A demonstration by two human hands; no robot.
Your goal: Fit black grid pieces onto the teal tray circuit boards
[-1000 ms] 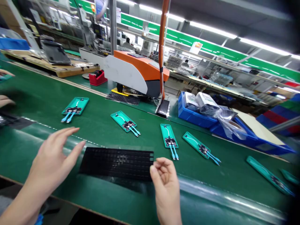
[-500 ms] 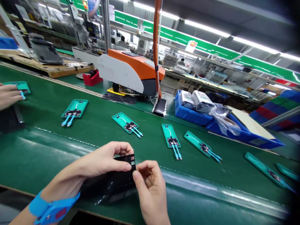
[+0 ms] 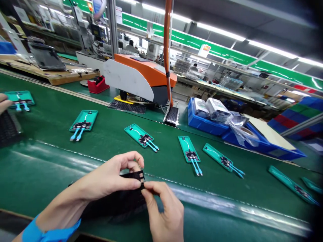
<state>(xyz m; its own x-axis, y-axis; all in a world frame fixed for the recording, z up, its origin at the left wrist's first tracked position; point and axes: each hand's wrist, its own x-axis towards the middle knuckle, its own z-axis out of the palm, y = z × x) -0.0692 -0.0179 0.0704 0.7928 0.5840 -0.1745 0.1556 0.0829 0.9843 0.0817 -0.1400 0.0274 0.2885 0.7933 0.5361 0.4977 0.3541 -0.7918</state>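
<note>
My left hand (image 3: 120,172) grips a thin, flexible black sheet (image 3: 117,201) near its upper right corner, the thumb on top. Small pale rectangular gaps show at that corner. My right hand (image 3: 165,208) is closed in a pinch at the sheet's right edge, thumb against forefinger; whether a small piece is between the fingertips I cannot make out. Beyond my hands, open teal cases (image 3: 189,149) lie spread along the green belt (image 3: 111,134), each with a dark circuit board, and most show two short blue cables. A blue band circles my left wrist.
Another person's hand (image 3: 3,103) is at the left edge by a teal case (image 3: 19,98), above a black sheet (image 3: 9,126). Behind the belt stand a red tape dispenser (image 3: 98,84), an orange and grey machine (image 3: 141,75) and blue bins (image 3: 205,121) with bagged items.
The teal cases have shifted slightly right and nearer. My right fingers have closed in tighter at the sheet's corner. My left forefinger has lifted a little. The other person's hand has drawn back left.
</note>
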